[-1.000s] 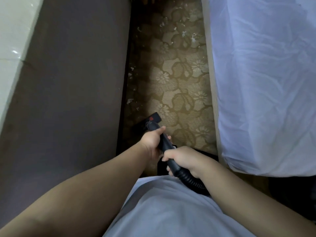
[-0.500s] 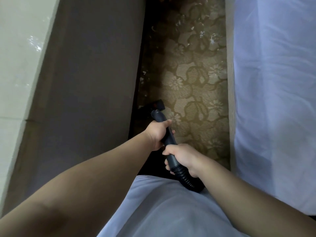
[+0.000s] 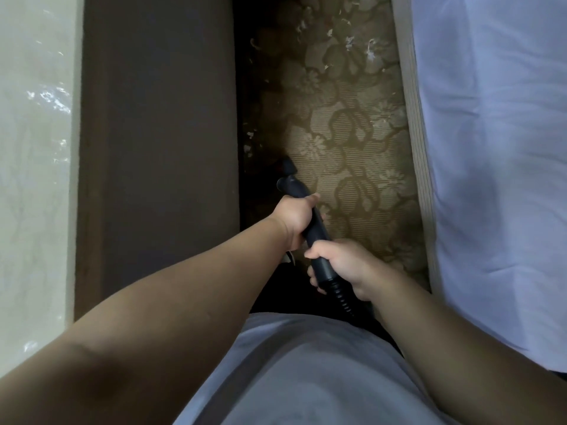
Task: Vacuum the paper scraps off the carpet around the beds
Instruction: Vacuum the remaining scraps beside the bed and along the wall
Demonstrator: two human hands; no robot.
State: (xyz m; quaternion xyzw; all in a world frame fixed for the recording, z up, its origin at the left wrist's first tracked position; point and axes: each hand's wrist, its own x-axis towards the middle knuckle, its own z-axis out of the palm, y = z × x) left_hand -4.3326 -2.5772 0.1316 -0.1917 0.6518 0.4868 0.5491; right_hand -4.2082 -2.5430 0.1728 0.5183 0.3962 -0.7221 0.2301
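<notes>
Two-handed for control
Left grip (image 3: 296, 220), right grip (image 3: 340, 265) clamp black plastic vacuum wand (image 3: 316, 230), aiming at upper-centre white paper scraps (image 3: 369, 52).

Floral carpet (image 3: 352, 127), white paper scraps (image 3: 348, 44) scattered well beyond the left grip (image 3: 296, 220), a few nearer, beyond-left of it.

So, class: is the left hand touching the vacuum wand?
Touching. The head view shows the left hand gripping the vacuum wand, fingers curled round it.

Single head cam, wide-angle, looks steeply down at carpet (image 3: 346, 124) strip betw. beds, close-up.
</notes>
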